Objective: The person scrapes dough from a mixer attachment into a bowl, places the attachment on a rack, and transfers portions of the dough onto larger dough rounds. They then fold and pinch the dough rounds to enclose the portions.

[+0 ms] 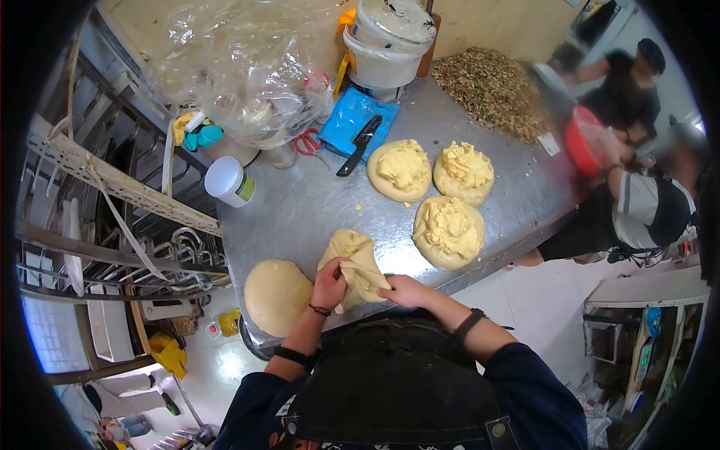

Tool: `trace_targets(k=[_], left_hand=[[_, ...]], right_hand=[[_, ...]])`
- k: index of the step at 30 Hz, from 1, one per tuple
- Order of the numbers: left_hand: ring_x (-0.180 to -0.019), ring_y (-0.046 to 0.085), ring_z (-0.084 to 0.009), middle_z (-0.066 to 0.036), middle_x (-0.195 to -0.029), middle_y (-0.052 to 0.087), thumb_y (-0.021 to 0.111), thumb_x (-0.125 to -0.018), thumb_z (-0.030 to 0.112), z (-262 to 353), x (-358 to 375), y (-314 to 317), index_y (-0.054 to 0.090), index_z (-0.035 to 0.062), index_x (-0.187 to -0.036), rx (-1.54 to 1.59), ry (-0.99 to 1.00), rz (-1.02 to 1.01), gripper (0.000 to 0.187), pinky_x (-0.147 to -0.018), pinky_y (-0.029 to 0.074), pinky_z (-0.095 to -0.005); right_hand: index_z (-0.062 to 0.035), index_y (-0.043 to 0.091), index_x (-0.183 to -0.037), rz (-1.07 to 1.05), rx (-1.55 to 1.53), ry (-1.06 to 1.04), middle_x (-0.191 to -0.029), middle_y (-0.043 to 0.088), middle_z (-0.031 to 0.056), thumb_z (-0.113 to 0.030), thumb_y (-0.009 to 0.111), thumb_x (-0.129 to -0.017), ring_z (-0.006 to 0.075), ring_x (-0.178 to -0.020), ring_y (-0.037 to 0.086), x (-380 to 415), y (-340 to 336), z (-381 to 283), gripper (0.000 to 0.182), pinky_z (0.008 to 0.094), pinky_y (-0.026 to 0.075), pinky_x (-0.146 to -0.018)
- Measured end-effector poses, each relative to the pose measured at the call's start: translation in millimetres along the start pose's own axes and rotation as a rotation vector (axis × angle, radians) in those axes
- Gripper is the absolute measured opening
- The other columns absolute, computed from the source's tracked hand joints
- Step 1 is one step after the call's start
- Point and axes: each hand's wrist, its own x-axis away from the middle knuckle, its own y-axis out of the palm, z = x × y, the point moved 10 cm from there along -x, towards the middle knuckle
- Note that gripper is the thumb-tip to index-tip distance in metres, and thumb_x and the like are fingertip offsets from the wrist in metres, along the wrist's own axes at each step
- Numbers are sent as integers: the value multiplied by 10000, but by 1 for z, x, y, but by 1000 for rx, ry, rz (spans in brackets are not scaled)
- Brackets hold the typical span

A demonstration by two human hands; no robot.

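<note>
At the near edge of the metal table, a piece of pale dough (pixel 351 251) is stretched between my two hands. My left hand (pixel 328 285) pinches its near left side, and my right hand (pixel 405 291) grips its right corner. Just left of my left hand lies a smooth round of dough (pixel 277 296). Beyond my hands, to the right, three dough rounds bear a rough yellow filling on top: one at the back left (pixel 400 170), one at the back right (pixel 464 172) and one nearer (pixel 449 232).
The metal table (pixel 300 202) also carries a knife (pixel 360 146) on a blue bag (pixel 341 124), red scissors (pixel 309 142), a white tub (pixel 229 181), stacked buckets (pixel 385 60) and a grainy heap (pixel 491 90). Two people stand at the right by a red basin (pixel 583 142).
</note>
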Motion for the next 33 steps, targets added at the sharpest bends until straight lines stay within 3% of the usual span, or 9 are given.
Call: trace_targets(k=[7, 9, 13, 18, 20, 24, 26, 29, 33], left_hand=[[-836, 566, -109, -46, -908, 596, 523, -777, -53, -2, 2, 9, 575, 29, -1049, -146, -89, -114, 288, -742, 460, -239], [-988, 542, -173, -92, -1037, 571, 567, -745, 2, 26, 9, 19, 519, 26, -1148, -121, 6, -297, 406, -874, 426, -299], [-991, 516, -257, -116, -1042, 531, 650, -698, 111, 77, 27, 25, 465, 49, -1217, -472, 348, -329, 554, -862, 397, -366], [-953, 510, -305, -122, -1008, 540, 688, -695, 271, 61, 42, 28, 486, 54, -1130, -900, 477, 174, 526, -845, 352, -416], [-922, 519, -296, -115, -973, 555, 682, -705, 267, 50, 35, 27, 508, 54, -1085, -904, 510, 134, 469, -817, 353, -412], [-818, 554, -282, -104, -824, 591, 666, -730, 241, 45, 27, 24, 574, 46, -947, -846, 482, 84, 305, -756, 362, -408], [-763, 561, -281, -108, -773, 591, 662, -736, 232, 47, 28, 22, 586, 46, -896, -821, 512, 114, 257, -728, 374, -401], [-662, 564, -285, -111, -687, 584, 655, -750, 222, 47, 27, 23, 600, 47, -817, -766, 546, 134, 195, -669, 390, -390], [-587, 555, -285, -108, -623, 569, 641, -771, 221, 41, 25, 24, 599, 49, -746, -723, 490, 63, 179, -612, 394, -384]], right_hand=[[-36, 610, -735, -85, -233, 17, -562, 535, 28, -322, 504, -894, 119, -511, 514, 40, 1, -22, 344, 283, 415, -500], [-26, 606, -723, -62, -319, 5, -565, 542, 31, -321, 504, -904, 107, -509, 502, 27, 1, -29, 361, 265, 410, -504], [-18, 605, -714, -40, -559, 17, -576, 555, 42, -329, 511, -909, 97, -531, 506, -5, 4, -43, 379, 242, 409, -516], [-20, 615, -693, 55, -331, -130, -567, 567, 63, -408, 502, -893, 138, -552, 541, -13, -4, -88, 452, 274, 432, -536], [-21, 621, -689, -17, -7, -42, -608, 590, 93, -510, 473, -871, 191, -563, 561, -8, -13, -97, 542, 305, 449, -565], [-23, 623, -672, 65, 68, 87, -649, 618, 126, -553, 453, -852, 263, -617, 599, -35, -36, -63, 584, 363, 469, -621], [-17, 630, -779, 430, 255, 149, -778, 650, 165, -496, 472, -858, 308, -742, 626, -39, -77, -57, 511, 405, 471, -690], [3, 607, -975, 541, 234, 149, -959, 632, 225, -456, 497, -845, 352, -896, 612, -70, -85, -26, 490, 420, 462, -783], [99, 504, -1132, 374, -52, 158, -1115, 545, 314, -443, 560, -790, 398, -1069, 539, -125, -55, 10, 644, 396, 426, -910]])
